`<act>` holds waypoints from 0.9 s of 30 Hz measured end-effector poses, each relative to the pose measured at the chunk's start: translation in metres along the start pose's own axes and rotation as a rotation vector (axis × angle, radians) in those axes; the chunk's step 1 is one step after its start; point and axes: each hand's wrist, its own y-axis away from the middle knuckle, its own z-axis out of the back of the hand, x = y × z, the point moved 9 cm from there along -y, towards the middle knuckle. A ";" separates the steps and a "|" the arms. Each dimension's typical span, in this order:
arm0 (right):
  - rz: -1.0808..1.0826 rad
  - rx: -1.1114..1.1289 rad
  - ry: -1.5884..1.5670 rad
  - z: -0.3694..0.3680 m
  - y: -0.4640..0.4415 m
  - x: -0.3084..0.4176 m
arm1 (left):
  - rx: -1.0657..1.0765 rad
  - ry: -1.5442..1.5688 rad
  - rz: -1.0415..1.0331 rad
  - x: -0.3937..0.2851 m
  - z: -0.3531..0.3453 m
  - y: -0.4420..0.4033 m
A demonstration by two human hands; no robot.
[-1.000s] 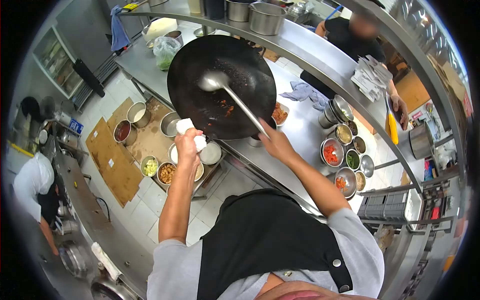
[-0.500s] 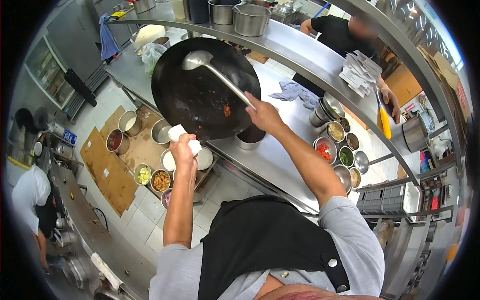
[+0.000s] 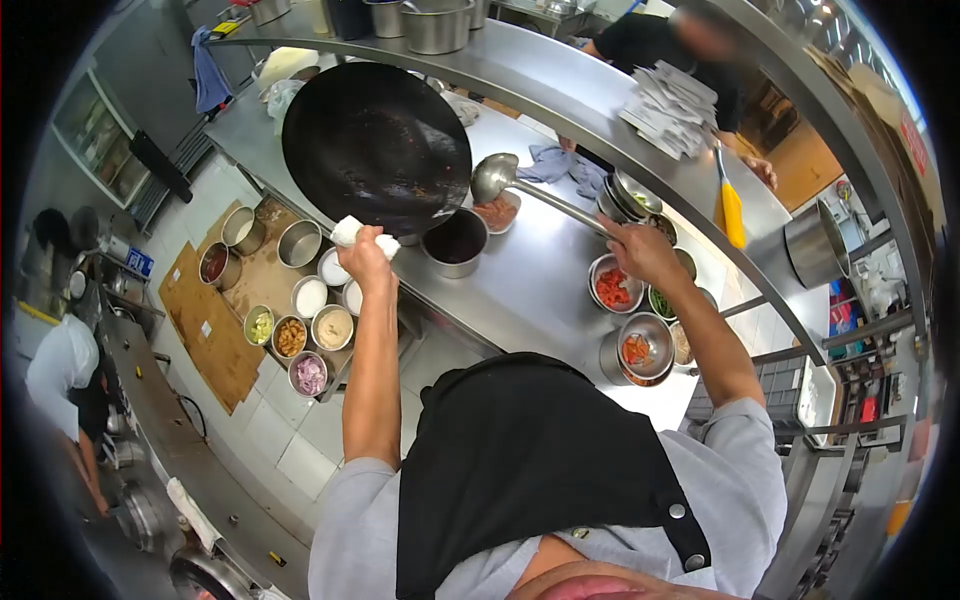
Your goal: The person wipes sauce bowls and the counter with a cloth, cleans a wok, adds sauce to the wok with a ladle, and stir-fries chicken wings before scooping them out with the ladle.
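My left hand is closed round a white cloth at the near edge of a black wok, which is tilted above the steel counter. Only small specks show inside the wok. In my right hand is the handle of a metal ladle, its bowl just right of the wok. Below the ladle stand a steel pot of dark liquid and a bowl of reddish-brown food. Nearest my right hand is a bowl of chopped red pieces.
Several bowls of ingredients, including chopped purple onion, stand on a low table at left. A steel shelf crosses the far side, holding paper slips and a yellow-handled tool. Co-workers are at far right and far left.
The ladle has moved out of the wok to the right, over the counter, with my right hand. The wok has shifted slightly left in view, and more bowls show.
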 end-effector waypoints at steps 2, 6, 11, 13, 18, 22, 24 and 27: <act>0.016 -0.021 -0.082 -0.004 0.008 -0.021 | -0.027 -0.017 -0.029 0.000 -0.007 0.010; -0.045 -0.031 -0.321 -0.005 0.012 -0.037 | -0.066 -0.044 0.031 0.002 -0.013 0.029; -0.079 -0.064 -0.547 0.000 -0.004 -0.019 | -0.092 -0.003 0.314 0.019 -0.005 0.057; -0.067 -0.072 -0.713 -0.014 -0.018 -0.009 | -0.106 0.121 0.455 0.033 0.004 0.065; 0.039 0.048 -0.858 0.011 -0.014 0.080 | -0.094 0.294 0.689 0.027 0.061 0.121; 0.105 0.153 -0.907 0.023 0.014 0.159 | -0.148 0.322 0.626 -0.020 0.142 0.176; 0.167 0.228 -0.986 0.031 0.032 0.215 | -0.188 0.338 0.580 -0.053 0.201 0.206; 0.259 0.444 -1.028 -0.010 0.047 0.291 | -0.317 0.308 0.515 -0.108 0.304 0.265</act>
